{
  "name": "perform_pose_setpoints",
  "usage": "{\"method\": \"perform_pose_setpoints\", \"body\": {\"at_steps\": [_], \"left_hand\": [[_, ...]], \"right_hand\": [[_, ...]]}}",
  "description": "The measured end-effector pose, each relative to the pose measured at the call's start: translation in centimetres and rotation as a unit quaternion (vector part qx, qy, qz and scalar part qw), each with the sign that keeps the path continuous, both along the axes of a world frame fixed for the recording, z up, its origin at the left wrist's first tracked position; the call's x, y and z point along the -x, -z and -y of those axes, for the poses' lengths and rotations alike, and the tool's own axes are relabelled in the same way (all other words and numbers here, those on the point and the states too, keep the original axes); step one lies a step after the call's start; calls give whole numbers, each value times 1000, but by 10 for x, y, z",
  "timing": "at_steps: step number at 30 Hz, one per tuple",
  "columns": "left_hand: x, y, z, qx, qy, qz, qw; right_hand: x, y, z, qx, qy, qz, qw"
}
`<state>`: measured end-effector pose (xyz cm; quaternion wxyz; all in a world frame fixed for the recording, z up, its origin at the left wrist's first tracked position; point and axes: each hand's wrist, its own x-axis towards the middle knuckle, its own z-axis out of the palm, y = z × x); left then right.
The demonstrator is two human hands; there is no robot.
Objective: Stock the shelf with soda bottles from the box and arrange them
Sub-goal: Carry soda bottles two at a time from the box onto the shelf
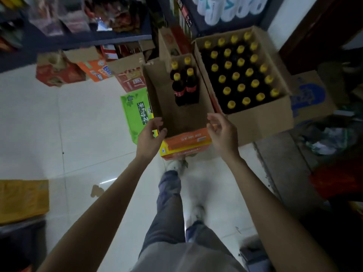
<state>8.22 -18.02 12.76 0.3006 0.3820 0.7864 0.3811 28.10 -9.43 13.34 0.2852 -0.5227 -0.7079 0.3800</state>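
Note:
An open cardboard box (pixel 177 122) with an orange front stands on the floor before me. Several dark soda bottles (pixel 183 83) with yellow caps and red labels stand at its far end. To its right a larger cardboard box (pixel 261 116) is full of the same yellow-capped bottles (pixel 240 74). My left hand (pixel 150 134) hovers at the near left corner of the small box, fingers loosely curved and holding nothing. My right hand (pixel 222 131) hovers at the near right corner, fingers also relaxed and empty. The dark shelf (pixel 78 39) with packaged goods runs across the upper left.
Flattened and stacked cartons (pixel 94 68) lie under the shelf. A green pack (pixel 134 114) lies left of the small box. A yellow carton (pixel 22 199) sits at far left. White rolls (pixel 227 7) sit at the top. A blue-printed box (pixel 310 97) and clutter fill the right. My legs and shoes (pixel 176 165) stand on white tiles.

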Motion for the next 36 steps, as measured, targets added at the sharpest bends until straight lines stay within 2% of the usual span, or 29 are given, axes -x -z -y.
{"method": "perform_pose_setpoints", "body": {"at_steps": [5,11,16,20,24,29,33,36], "left_hand": [[58,59,-110,46,22,35,998],[91,131,-204,102,48,32,993],[87,186,-246,76,56,50,994],[78,210,-262,44,36,54,997],[77,223,-274,10,15,34,999],[87,227,-281,2,18,10,1000],[102,205,-265,-16,31,4,999],[110,169,-249,-49,55,17,997]], "right_hand": [[70,47,-85,18,14,41,999],[135,119,-171,81,33,104,991],[158,177,-219,21,82,142,986],[169,201,-234,54,67,152,985],[175,216,-240,86,97,124,984],[182,225,-242,44,122,98,987],[177,209,-215,12,124,70,990],[172,177,-184,-6,166,-9,986]]}}
